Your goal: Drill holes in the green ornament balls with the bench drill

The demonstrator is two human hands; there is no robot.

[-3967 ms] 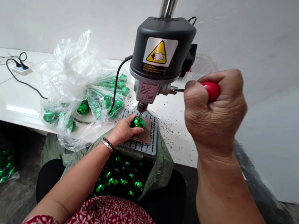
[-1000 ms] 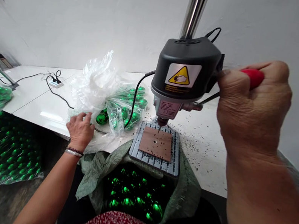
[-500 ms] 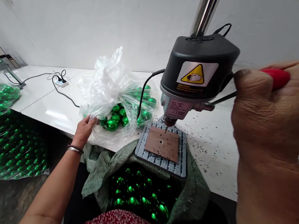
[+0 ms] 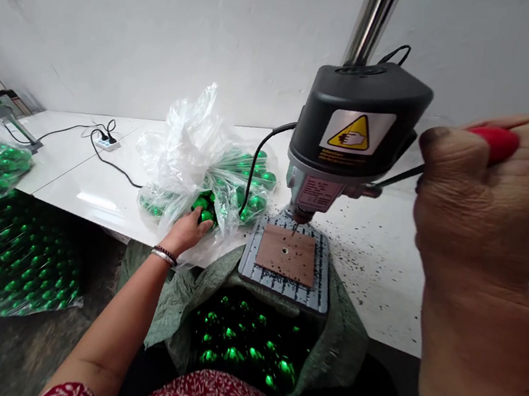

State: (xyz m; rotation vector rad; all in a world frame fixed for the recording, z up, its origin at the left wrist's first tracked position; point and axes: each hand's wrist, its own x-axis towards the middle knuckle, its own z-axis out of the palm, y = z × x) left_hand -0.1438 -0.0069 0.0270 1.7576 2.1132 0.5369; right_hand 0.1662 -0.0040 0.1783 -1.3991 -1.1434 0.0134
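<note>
My left hand [image 4: 186, 231] reaches into the mouth of a clear plastic bag [image 4: 183, 154], its fingers and thumb around a shiny green ball [image 4: 205, 216]. More such balls lie in the bag, partly veiled by plastic. My right hand [image 4: 493, 196] is wrapped round the red knob [image 4: 495, 143] of the feed lever on a small bench drill press [image 4: 359, 119]. Below the chuck, the drill bit [image 4: 295, 227] points down above a brown board [image 4: 287, 254] with a small hole. The board lies on the slotted metal base [image 4: 324, 282], strewn with dark chips.
A green woven sack [image 4: 343, 333] hangs open below the base, with many green balls inside. Another large bag of green balls [image 4: 8, 243] stands at the left. A power strip [image 4: 107, 143] with black cords lies on the white table [image 4: 68, 158]. Dark shavings cover its right side.
My left hand has moved right, from the bag's edge onto the green balls inside its opening. My right hand stays on the lever knob. The view has shifted slightly.
</note>
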